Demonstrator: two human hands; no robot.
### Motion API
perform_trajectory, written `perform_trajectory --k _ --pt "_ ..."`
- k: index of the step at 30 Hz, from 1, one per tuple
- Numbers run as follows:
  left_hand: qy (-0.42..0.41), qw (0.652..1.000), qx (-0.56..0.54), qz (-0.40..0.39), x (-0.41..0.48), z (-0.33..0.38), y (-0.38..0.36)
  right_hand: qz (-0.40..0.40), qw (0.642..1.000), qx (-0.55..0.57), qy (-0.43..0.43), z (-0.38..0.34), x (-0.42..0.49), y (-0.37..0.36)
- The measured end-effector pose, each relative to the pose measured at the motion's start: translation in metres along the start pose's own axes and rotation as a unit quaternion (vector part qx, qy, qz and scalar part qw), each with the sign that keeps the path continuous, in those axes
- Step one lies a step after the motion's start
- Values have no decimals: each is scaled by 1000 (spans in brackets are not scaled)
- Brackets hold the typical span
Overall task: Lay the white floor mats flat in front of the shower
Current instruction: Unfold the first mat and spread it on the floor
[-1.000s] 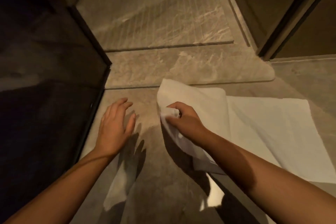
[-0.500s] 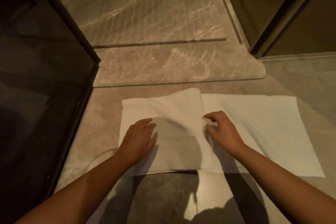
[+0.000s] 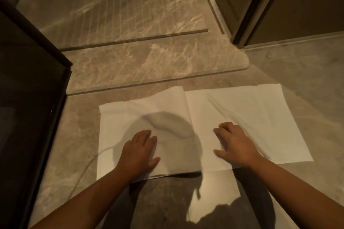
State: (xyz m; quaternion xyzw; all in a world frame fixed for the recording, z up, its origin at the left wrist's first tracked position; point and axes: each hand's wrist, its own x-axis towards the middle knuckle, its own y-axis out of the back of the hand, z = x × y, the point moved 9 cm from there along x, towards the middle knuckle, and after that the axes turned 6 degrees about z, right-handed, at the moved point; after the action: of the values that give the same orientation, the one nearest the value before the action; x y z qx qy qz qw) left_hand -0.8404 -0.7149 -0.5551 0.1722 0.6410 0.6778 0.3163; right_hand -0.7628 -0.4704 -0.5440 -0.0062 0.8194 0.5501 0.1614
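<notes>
The marble floor (image 3: 80, 135), bounded at the left by a dark glass panel (image 3: 28, 98), runs up to the raised shower threshold (image 3: 149, 65). Just before it lies the left mat (image 3: 115, 126), a ripple across its middle. The left hand (image 3: 138, 152) presses it, grip apart and flat, likely to smooth that ripple. The right hand (image 3: 234, 145) rests on arched fingers, clamping nothing, seemingly pinning the adjoining right mat (image 3: 260, 117) in place.

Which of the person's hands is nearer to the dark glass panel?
Left. The left hand rests on the left mat, toward the dark glass panel; the right hand rests on the right mat, farther away.
</notes>
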Motion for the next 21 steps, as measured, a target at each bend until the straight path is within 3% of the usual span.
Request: perform_trajectory --k 5,9,14,17,21 --pt "-3 1000 -3 -1 -9 -28 3 -1 1000 -9 -18 15 -1 10" --pt "44 999 -3 -22 -23 -66 -3 -7 999 -15 -45 33 -6 18" --pt "90 996 19 6 -38 -79 0 -7 997 -26 -66 35 -11 20" --pt "50 999 -1 13 -38 -62 -6 -11 999 -23 -44 16 -13 16" --pt "-40 997 -32 50 -46 -13 5 -44 997 -26 49 -26 -16 1"
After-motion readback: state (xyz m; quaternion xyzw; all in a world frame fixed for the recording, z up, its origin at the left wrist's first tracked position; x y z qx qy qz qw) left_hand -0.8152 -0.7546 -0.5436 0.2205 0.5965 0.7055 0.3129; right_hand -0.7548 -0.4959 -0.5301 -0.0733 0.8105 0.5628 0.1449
